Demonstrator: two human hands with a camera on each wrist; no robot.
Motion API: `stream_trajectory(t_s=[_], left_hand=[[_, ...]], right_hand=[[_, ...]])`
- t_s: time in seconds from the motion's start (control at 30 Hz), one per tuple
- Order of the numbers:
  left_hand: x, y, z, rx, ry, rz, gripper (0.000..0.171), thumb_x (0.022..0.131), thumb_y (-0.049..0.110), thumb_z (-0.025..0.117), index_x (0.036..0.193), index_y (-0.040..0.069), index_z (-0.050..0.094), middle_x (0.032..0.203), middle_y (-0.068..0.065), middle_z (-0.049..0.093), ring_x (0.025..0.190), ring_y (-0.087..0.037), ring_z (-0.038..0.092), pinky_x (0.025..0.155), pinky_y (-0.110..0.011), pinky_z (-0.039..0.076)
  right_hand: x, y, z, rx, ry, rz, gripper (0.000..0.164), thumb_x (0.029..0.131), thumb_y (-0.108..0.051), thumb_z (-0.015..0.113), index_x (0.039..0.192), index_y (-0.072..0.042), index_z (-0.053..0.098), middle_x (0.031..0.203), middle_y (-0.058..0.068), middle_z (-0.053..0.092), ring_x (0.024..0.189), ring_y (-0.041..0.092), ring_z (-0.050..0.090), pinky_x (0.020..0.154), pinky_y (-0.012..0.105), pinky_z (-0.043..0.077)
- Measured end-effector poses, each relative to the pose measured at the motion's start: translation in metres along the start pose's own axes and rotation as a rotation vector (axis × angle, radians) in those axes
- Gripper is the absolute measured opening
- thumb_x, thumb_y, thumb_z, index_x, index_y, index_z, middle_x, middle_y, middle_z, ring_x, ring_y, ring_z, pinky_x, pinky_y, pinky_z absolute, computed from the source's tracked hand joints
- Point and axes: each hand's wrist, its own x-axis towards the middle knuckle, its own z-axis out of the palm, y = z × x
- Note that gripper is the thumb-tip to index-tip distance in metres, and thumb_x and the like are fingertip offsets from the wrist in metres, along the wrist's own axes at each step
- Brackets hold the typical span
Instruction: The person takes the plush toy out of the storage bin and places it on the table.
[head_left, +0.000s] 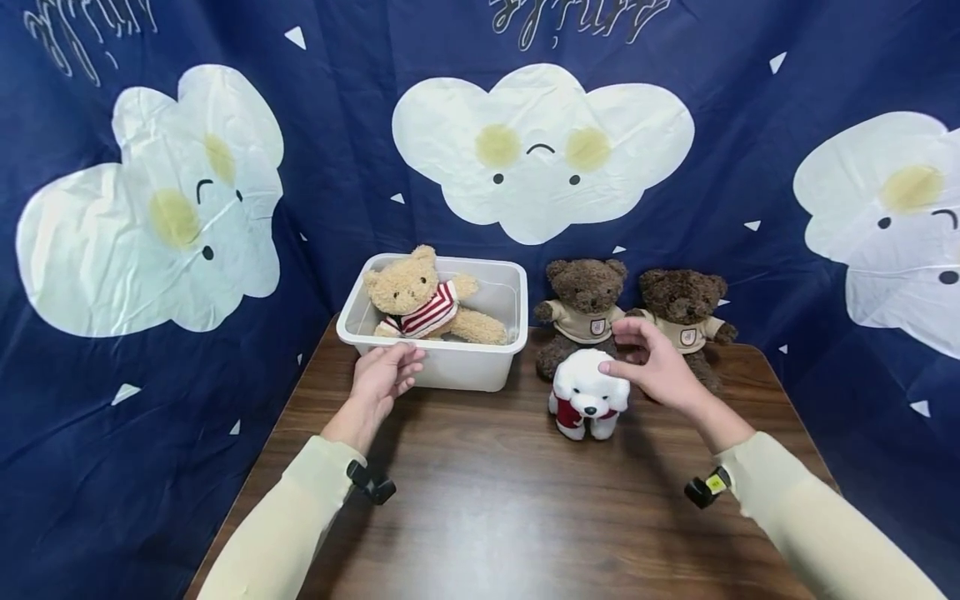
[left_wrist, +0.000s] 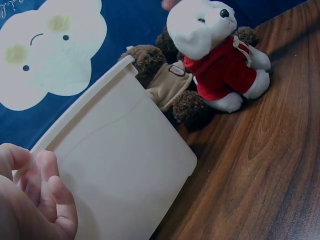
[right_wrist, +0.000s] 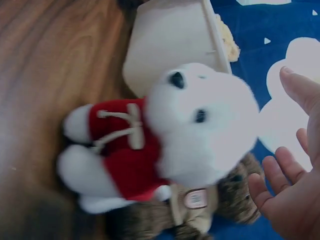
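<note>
My left hand [head_left: 384, 375] is at the near left rim of a white plastic bin [head_left: 465, 367], and its thumb and fingers pinch the rim in the left wrist view. Inside the bin lies a light tan teddy bear [head_left: 408, 287] in a red-and-white striped top. A white plush dog [head_left: 588, 387] in a red hoodie stands upright on the table. My right hand [head_left: 660, 367] hovers just beside the dog's head, thumb and fingers spread with nothing between them. From the right wrist, the plush dog [right_wrist: 205, 130] shows apart from that hand's fingers.
Two dark brown teddy bears in beige shirts, a left one [head_left: 588, 292] and a right one [head_left: 681, 300], sit behind the dog at the back. The wooden table [head_left: 480, 500] ends at a blue curtain [head_left: 337, 167] printed with clouds, which hangs along the back and sides.
</note>
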Motion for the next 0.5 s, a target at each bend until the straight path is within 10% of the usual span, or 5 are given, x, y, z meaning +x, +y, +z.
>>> stream_trajectory(t_s=[0.5], left_hand=[[0.000, 0.003, -0.002, -0.001, -0.013, -0.007, 0.010, 0.097, 0.018, 0.066, 0.104, 0.012, 0.064, 0.079, 0.007, 0.078, 0.063, -0.003, 0.069, 0.052, -0.018, 0.050]], right_hand=[[0.125, -0.090, 0.040, -0.145, -0.235, -0.176, 0.069, 0.085, -0.026, 0.086, 0.142, -0.006, 0.053, 0.144, 0.012, 0.054, 0.131, 0.033, 0.054, 0.101, 0.053, 0.049]])
